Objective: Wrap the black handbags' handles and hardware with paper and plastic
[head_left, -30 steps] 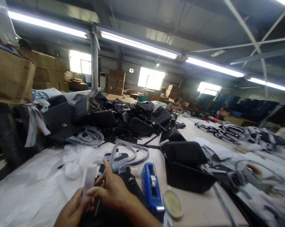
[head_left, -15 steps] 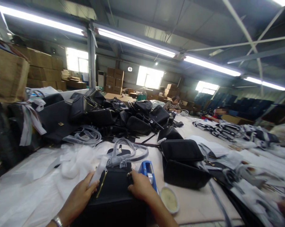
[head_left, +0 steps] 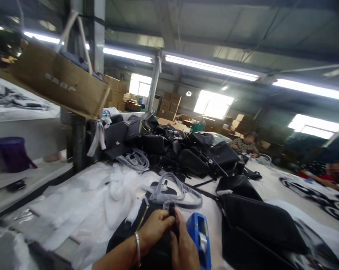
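Observation:
A black bag (head_left: pixel 121 234) with a gold zipper lies in front of me, its handles (head_left: pixel 183 187) wrapped in clear plastic. My left hand (head_left: pixel 156 227), with a bracelet at the wrist, pinches a short black strap (head_left: pixel 172 209) on the bag. Against the strap's other side, my right hand (head_left: pixel 184 240) has its fingers closed round it; the lower fingers are partly hidden. A white strip (head_left: pixel 134 211) rests by the zipper, apart from both hands. Just right of my right hand stands a blue tape dispenser (head_left: pixel 199 236).
Black bags (head_left: pixel 180 150) are heaped at the back. More black bags (head_left: pixel 259 221) stand at the right. White wrapping sheets (head_left: pixel 102 198) cover the left side. A brown tote (head_left: pixel 59 80) hangs from a post. Two people (head_left: pixel 245 144) sit farther back on the right.
My view has swung left. The left hand has let go of the white strip and moved right to the black strap, beside my right hand.

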Demonstrator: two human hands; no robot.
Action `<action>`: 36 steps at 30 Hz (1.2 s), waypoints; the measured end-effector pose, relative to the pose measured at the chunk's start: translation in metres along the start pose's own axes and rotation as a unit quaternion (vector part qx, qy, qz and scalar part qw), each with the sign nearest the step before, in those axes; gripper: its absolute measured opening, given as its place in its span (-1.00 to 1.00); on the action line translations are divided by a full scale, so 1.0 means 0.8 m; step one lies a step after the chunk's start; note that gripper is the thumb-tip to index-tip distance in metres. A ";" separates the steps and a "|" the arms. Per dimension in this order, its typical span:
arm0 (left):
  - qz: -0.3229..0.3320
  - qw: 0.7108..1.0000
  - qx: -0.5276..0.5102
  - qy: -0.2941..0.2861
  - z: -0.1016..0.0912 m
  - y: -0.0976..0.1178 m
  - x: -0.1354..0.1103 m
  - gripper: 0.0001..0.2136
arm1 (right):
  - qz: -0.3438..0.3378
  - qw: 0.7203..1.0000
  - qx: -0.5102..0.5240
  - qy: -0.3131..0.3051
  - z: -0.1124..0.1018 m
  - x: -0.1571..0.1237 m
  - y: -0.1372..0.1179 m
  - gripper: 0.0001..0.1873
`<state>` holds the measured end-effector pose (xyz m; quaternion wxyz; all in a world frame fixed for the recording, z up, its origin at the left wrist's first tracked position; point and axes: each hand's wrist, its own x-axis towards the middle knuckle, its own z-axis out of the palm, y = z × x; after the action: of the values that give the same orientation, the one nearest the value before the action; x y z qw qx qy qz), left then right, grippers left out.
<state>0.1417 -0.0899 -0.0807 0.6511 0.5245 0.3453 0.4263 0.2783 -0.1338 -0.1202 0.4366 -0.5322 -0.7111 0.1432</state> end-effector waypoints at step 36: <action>-0.113 0.988 0.097 -0.035 -0.012 -0.045 0.015 -0.51 | 0.126 0.984 -0.109 0.063 -0.130 -0.004 0.035 -0.70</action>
<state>0.1448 -0.0780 -0.1177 0.6529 0.5573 0.4190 0.2960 0.3766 -0.1525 -0.0802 0.3984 -0.6698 -0.6209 0.0849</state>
